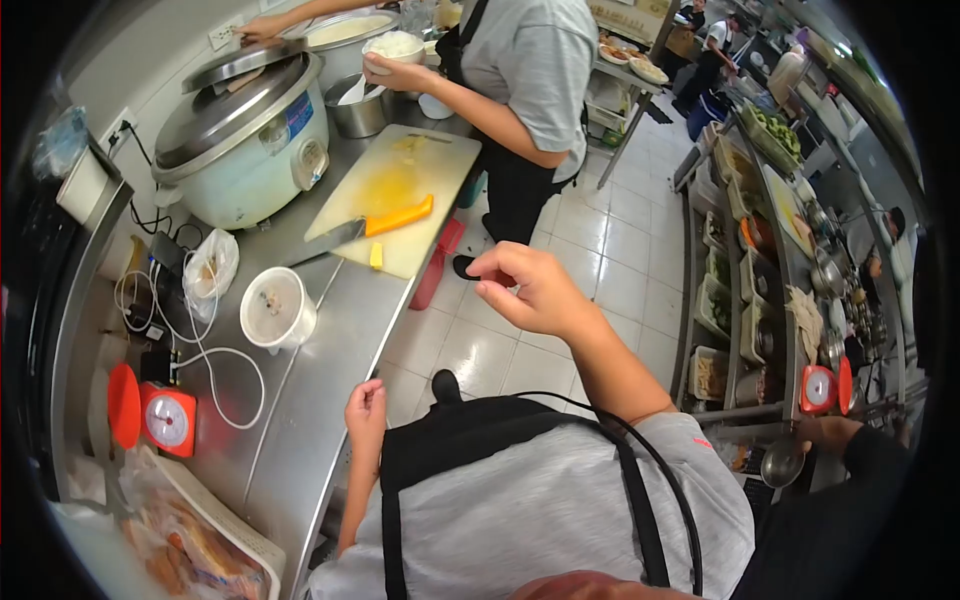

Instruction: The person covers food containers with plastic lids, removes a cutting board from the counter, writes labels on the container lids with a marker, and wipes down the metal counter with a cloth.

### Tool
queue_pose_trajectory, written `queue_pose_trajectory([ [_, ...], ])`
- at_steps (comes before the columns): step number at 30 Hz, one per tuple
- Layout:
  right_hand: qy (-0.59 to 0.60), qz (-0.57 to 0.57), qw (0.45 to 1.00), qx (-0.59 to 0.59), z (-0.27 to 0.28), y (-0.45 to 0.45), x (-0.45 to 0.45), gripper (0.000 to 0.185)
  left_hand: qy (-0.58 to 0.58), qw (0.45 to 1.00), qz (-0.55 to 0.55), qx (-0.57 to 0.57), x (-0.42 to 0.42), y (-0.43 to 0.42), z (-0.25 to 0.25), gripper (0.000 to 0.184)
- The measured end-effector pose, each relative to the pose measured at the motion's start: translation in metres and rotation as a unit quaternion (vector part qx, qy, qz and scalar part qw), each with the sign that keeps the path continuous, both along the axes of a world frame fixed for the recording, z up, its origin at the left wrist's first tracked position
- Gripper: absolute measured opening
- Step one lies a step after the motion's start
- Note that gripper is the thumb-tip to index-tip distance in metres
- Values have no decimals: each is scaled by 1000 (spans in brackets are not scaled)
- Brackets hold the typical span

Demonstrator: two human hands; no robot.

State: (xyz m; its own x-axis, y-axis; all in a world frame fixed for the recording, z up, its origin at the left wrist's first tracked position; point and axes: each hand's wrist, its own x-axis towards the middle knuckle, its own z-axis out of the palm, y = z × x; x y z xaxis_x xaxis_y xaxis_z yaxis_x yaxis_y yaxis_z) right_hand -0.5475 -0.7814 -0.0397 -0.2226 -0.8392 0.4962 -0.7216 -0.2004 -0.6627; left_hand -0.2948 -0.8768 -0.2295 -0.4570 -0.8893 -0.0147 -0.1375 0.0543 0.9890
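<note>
My right hand [538, 288] is raised over the tiled floor, right of the counter. Its fingers are bent, with a small gap between thumb and forefinger and nothing visible between them. Beside the counter's front edge, my left hand [366, 408] is loosely closed, and I see nothing in it. On the steel counter [325, 400] lies a white cutting board [400, 225], stained yellow. A knife [370, 227] with an orange handle rests on it, near a small yellow piece [376, 256]. A white tub [277, 310] stands closer to me.
Another person [530, 80] stands beyond the board, holding a bowl of rice [393, 50] near a large rice cooker [245, 140]. A red scale [167, 420], a white cable [212, 370] and a basket of bags [215, 520] are left. Shelving with food containers [715, 300] stands right.
</note>
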Motion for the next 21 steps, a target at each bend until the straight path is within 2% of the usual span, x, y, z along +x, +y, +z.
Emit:
queue_pose_trajectory([
  [5,-33,-30,994,96,-22,-44,-55,15,22,999,-17,-19,-78,-73,25,17],
  [8,-46,-35,987,153,-37,-70,-83,16,10,997,-9,-80,-114,-119,2,24],
  [11,-66,-20,980,185,-54,-97,-101,19,-111,985,3,-130,-134,-142,25,30],
  [14,-58,38,979,193,-83,-122,-115,20,-115,981,36,-154,-142,-158,14,31],
  [17,-40,98,967,233,-97,-149,-130,21,-129,987,45,-81,-146,-167,7,31],
  [21,4,175,949,262,-100,-182,-147,21,-126,983,127,-50,-154,-161,4,31],
])
